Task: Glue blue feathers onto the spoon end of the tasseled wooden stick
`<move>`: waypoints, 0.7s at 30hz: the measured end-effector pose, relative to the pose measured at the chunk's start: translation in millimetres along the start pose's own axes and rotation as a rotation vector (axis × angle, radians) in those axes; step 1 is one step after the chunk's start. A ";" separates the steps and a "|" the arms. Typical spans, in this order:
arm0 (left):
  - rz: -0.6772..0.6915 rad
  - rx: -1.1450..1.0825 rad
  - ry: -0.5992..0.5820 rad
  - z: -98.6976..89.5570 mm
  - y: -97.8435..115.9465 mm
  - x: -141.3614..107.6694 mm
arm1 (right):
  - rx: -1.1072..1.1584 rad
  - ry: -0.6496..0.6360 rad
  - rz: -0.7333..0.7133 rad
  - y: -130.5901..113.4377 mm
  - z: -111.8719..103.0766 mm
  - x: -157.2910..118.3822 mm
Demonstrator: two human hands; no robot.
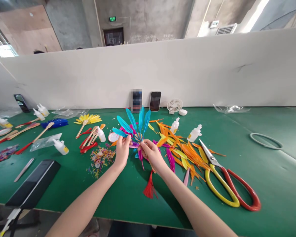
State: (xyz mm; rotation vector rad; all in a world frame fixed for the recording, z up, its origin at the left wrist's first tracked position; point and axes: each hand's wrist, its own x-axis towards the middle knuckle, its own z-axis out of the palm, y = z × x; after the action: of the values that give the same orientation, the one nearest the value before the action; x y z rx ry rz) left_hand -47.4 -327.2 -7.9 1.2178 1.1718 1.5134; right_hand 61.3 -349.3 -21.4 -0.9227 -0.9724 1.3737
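Both hands are at a small fan of bright blue feathers (141,121) spread above the green table. My left hand (122,152) is closed in a pinch on the lowest blue feather (119,132) at the fan's left side. My right hand (151,153) grips the fan at its base, where the feather quills meet; its handle is hidden by the fingers. A red tassel (150,187) hangs below my right hand. Magenta feathers (171,159) lie beneath and beside the hands, and orange feathers (191,153) are heaped to the right.
Large scissors (223,174) with yellow and red handles lie at right. White glue bottles (194,133) stand behind the feathers. Finished-looking yellow (88,119) and blue fans (54,123), coloured bits (102,158) and a black box (33,182) are at left. Phones (155,101) lean on the white partition.
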 end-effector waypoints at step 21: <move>-0.133 -0.004 -0.133 8.7 -1.7 -6.4 | -0.036 0.012 0.029 -6.1 5.5 -3.9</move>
State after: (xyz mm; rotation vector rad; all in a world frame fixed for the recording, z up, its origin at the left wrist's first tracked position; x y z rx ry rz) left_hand -37.7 -331.7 -10.0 1.1947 1.1379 1.3160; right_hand 58.4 -353.4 -13.8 -0.9740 -0.9804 1.3772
